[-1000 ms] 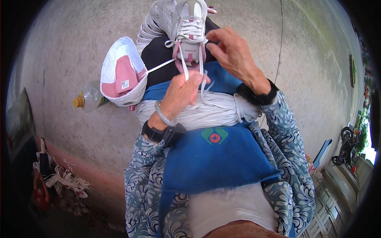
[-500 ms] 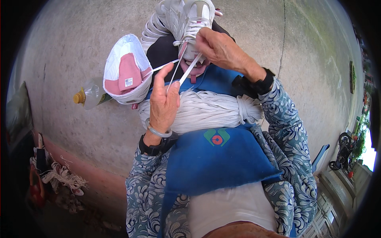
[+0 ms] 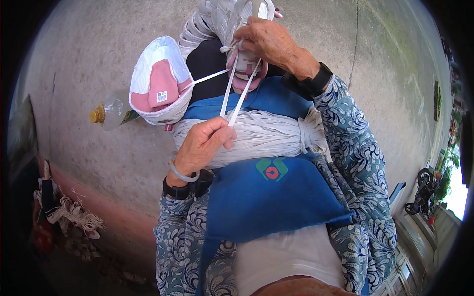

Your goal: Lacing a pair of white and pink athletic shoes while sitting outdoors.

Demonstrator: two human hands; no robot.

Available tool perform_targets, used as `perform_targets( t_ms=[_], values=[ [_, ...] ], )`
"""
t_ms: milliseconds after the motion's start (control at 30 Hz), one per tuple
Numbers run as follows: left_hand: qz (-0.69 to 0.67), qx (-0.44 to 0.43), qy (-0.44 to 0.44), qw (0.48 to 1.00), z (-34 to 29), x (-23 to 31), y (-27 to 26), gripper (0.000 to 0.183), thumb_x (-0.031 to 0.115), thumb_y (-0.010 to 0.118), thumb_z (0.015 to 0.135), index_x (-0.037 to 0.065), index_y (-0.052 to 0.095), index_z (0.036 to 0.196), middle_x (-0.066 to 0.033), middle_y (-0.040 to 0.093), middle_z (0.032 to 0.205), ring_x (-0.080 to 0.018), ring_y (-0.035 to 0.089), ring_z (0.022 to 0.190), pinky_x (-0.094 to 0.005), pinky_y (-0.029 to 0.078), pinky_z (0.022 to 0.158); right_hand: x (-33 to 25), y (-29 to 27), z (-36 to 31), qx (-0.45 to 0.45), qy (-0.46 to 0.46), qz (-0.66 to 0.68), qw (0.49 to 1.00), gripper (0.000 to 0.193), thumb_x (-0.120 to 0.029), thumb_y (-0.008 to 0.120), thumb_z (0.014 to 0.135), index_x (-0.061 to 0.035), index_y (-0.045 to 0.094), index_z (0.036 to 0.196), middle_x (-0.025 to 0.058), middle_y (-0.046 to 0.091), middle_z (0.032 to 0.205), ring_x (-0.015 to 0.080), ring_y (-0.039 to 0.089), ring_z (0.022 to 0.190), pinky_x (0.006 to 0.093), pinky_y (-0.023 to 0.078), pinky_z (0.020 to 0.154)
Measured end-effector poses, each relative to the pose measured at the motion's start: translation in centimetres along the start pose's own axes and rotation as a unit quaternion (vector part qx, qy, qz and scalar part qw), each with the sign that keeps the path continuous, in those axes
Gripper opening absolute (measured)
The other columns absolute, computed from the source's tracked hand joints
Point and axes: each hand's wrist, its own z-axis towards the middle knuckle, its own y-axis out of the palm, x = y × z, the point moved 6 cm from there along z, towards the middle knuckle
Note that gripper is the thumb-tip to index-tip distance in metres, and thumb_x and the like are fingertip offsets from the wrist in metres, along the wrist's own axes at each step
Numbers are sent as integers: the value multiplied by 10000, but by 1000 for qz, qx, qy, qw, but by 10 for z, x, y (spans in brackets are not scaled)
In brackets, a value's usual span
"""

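A white sneaker with pink trim point(image 3: 247, 66) rests at the top middle, its heel opening toward me. Two strands of a white shoelace point(image 3: 227, 96) run from it down to my left hand point(image 3: 203, 144), which is closed around them. My right hand point(image 3: 276, 45) lies over the sneaker's lacing, its bent fingers pinching at the lace; the fingertips are partly hidden. To the left sits a white shoe upper with pink lining point(image 3: 165, 81), a lace strand stretching from it to the sneaker. Across my lap lies a thick bundle of white laces point(image 3: 271, 135).
More white shoe parts point(image 3: 197, 32) are stacked beyond the sneaker. A clear bottle with a yellow cap point(image 3: 114, 112) lies on the concrete floor at the left. My blue apron point(image 3: 276, 207) covers my lap. Stringy scraps point(image 3: 74, 214) are at the lower left, and a motorcycle point(image 3: 422, 192) stands far right.
My left hand has drawn down toward my lap and closed on the lace strands, which are longer and straighter. My right hand has moved up slightly onto the sneaker's lacing.
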Motion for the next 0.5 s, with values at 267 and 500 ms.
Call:
perform_targets(
  t_ms=[267, 500],
  values=[
    [7, -3, 9, 1000, -7, 5, -2, 262, 200, 486, 910, -1, 585, 775, -56, 595, 686, -126, 584, 708, -269, 465, 704, 9, -3, -7, 51, 32, 26, 998, 151, -133, 549, 827, -24, 591, 921, 126, 610, 836, 276, 629, 770, 371, 518, 712],
    [-49, 29, 14, 998, -24, 1, -17, 303, 202, 446, 908, -14, 564, 732, -89, 594, 664, -177, 599, 679, -367, 479, 763, 47, -15, -26, 59, 85, 118, 988, 180, -166, 557, 793, -5, 606, 856, 102, 620, 732, 189, 617, 666, 317, 492, 604]
  ],
)
